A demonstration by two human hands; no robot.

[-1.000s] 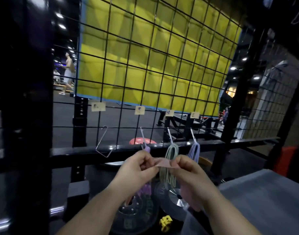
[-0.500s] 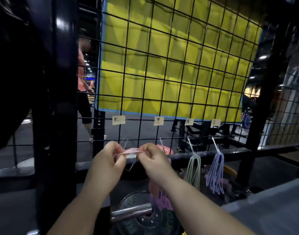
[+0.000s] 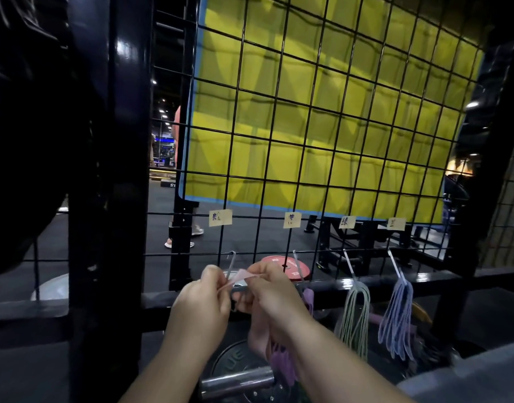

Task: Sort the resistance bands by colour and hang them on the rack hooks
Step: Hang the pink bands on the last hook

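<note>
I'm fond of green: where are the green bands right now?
Head view, right of centre: the green bands hang on a hook, between the purple bands and the blue bands.

Four small paper labels are hanging in a row on the wire rack (image 3: 279, 117): the first label (image 3: 220, 217), second label (image 3: 292, 220), third label (image 3: 347, 222) and fourth label (image 3: 396, 223). Each is showing a handwritten character in dark ink, too blurred to read. The black weight plate (image 3: 235, 356) is showing the raised letters "UE", the rest hidden. The red plate (image 3: 279, 261) is carrying white marks too small to read.
</note>
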